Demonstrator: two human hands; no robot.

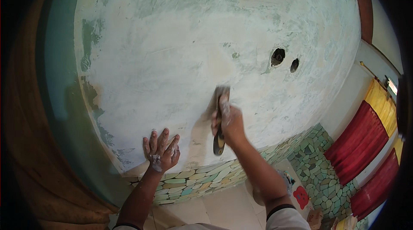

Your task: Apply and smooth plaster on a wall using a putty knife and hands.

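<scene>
Mid-frame, my right hand [232,123] clasps a putty knife [220,136], likely skimming the wall [172,79]; left hand [162,149] splayed; next stroke wants even pressure.

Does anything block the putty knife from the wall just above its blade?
Nothing visible does. The right hand holds the putty knife at the whitened wall; the left hand is lower left, the two holes upper right.
</scene>
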